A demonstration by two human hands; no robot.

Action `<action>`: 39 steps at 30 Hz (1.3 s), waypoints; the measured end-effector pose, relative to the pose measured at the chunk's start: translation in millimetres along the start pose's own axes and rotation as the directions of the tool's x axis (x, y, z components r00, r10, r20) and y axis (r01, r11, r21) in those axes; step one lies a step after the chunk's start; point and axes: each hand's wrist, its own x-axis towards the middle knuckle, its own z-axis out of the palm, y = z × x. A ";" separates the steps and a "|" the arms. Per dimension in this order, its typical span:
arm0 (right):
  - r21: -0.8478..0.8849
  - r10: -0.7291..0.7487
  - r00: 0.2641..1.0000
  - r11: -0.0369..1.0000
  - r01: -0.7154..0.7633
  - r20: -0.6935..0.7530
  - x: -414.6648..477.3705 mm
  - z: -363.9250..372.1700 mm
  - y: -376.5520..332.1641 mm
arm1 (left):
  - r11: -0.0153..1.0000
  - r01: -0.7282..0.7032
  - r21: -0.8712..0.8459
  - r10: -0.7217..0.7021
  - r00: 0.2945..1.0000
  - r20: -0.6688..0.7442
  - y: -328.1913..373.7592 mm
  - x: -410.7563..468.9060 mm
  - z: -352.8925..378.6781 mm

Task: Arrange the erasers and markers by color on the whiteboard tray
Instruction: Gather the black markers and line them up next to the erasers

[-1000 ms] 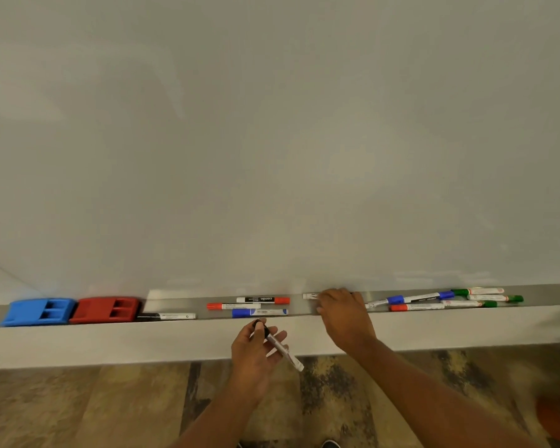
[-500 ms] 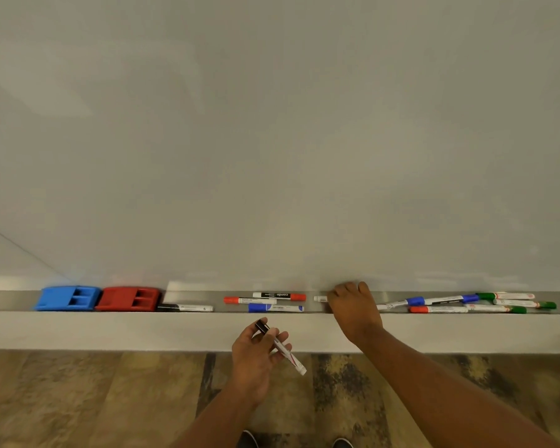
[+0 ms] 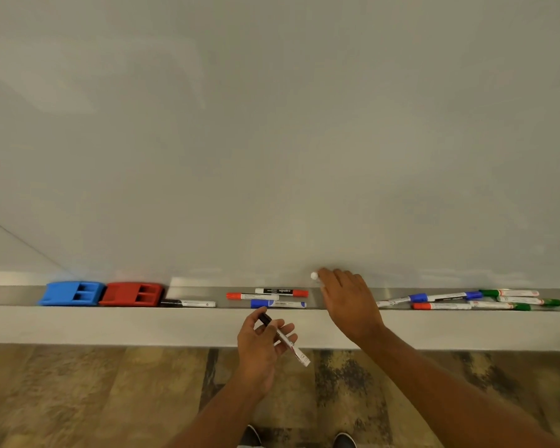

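The right hand (image 3: pixel 348 297) is closed over a marker (image 3: pixel 315 276) above the tray (image 3: pixel 10 295); only its white end shows. The left hand (image 3: pixel 261 342) holds a black-capped marker (image 3: pixel 283 338) below the tray. The markers at far right overlap.

A large white whiteboard (image 3: pixel 272 124) fills most of the view, its glossy surface catching soft, diffuse reflections toward the upper left. Below it runs a pale ledge (image 3: pixel 110 324), lit evenly. Under the ledge lies the floor (image 3: pixel 78 399), patterned in mottled brown, tan and dark patches like worn wood planks or stone.
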 end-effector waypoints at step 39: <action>0.642 0.511 0.601 0.118 -0.757 0.615 -7.4 -12.3 -110.3 | 0.960 -0.226 -0.165 0.215 0.973 -0.084 35.1 -4.3 5.8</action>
